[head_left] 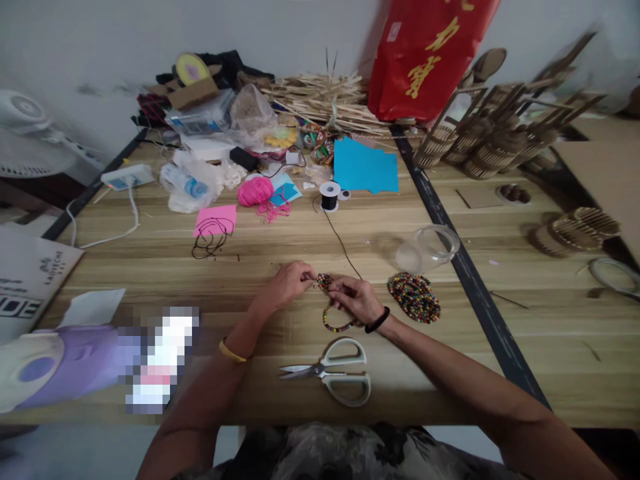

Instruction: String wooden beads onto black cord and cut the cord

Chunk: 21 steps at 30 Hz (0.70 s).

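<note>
My left hand (290, 283) is closed in a pinch at the left end of a small cluster of multicoloured beads (324, 281). Fingers bent together, my right hand (357, 300) grips the other side of this beadwork. A curved string of colourful beads (340, 327) hangs below the right fingers and lies on the table. Thin black cord (340, 238) runs from a spool (329, 197) down to the right hand. Just right of that hand lies a coiled heap of bead strands (415, 297). White-handled scissors (345, 371) rest nearer me, blades pointing left.
A clear glass jar (430, 249) lies on its side beyond the bead heap. Blue sheets (365, 165), pink yarn (255, 191) and a pink sheet with black cord (215, 221) are farther back. A phone (163, 360) lies at left; bamboo models (493, 143) stand at right.
</note>
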Motion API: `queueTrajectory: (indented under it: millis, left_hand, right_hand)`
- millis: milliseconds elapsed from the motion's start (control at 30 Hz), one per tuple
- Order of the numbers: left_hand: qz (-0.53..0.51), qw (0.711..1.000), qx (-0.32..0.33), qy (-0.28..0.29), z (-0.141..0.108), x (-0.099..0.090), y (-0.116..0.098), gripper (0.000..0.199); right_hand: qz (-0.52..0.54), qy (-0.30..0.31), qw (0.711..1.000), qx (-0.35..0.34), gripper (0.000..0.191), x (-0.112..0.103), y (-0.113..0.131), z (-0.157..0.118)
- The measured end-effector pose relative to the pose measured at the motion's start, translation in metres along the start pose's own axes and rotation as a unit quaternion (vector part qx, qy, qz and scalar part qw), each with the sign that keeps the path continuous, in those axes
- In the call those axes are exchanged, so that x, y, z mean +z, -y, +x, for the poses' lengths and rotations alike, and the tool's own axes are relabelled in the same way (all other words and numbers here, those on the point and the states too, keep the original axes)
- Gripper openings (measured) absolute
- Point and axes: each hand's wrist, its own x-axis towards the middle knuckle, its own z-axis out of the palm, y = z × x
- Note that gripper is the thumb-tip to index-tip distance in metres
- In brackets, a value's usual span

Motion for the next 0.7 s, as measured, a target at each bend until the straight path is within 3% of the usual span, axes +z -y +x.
queueTrajectory:
  millis: [300,400,533,700]
  left_hand:
    - [-0.018,0.999,0.017,-0.032,-0.003,0.003,0.001,0.007]
    - [-0.115,0.992,-0.008,-0.043,-0.005,0.006,0.007,0.008]
    - [-0.28,0.96,-0.029,-0.01,-0.005,0.008,0.011,0.018]
    - [-0.357,0.932,-0.032,0.047,-0.005,0.006,0.007,0.022]
  right_hand:
    - [-0.016,0.004,1.0,-0.015,0.032,0.0,0.001,0.0]
    - [-0.023,0.01,0.999,-0.019,0.031,0.0,0.002,0.0]
    - [-0.063,0.021,0.997,-0.048,0.026,-0.001,0.002,0.0]
    - [-0.095,0.031,0.992,-0.077,0.021,-0.004,0.003,0.0]
